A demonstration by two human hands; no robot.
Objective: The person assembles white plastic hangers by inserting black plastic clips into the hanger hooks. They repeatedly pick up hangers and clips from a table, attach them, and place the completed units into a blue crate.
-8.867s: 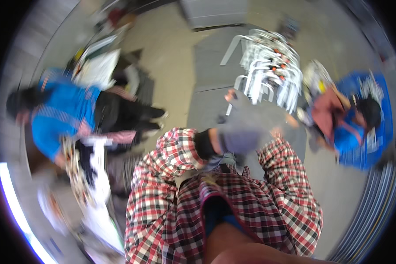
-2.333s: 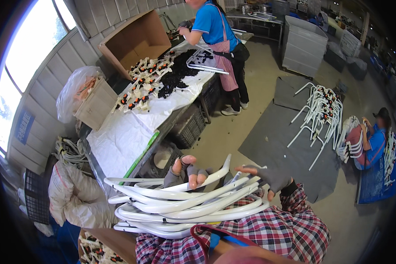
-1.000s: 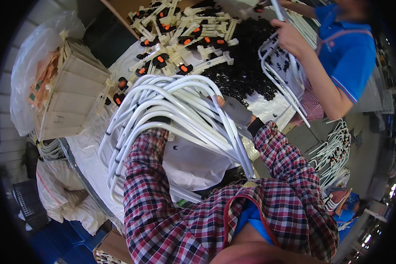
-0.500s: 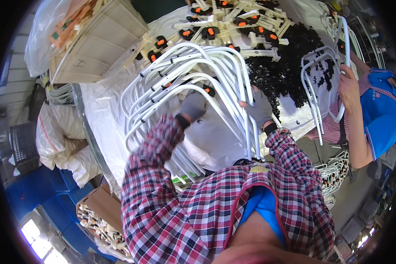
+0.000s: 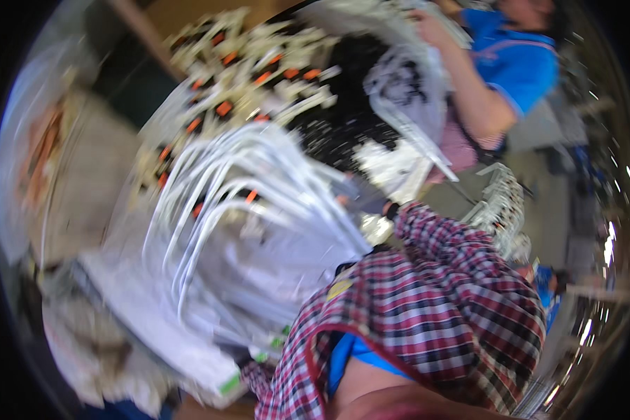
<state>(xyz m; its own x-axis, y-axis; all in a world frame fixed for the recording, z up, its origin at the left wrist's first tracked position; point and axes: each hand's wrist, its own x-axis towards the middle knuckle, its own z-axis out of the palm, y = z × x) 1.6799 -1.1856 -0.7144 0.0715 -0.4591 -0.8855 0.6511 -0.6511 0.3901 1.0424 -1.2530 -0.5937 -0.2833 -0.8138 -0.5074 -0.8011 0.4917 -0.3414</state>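
White curved plastic hangers (image 5: 238, 189), a big armful, hang over the cluttered desk (image 5: 154, 329), fanned out. The right hand (image 5: 360, 196), in a grey glove, seems clamped on their ends, though blur hides the grip. The left hand is out of sight.

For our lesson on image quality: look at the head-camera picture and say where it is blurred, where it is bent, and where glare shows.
Head view: motion blur smears the whole frame, worst on the bundle of white curved tubes and the table's white cover; the plaid sleeve is somewhat sharper; fisheye bending curves everything toward the black rim; bright glare streaks sit at the right edge; the hands cannot be made out.
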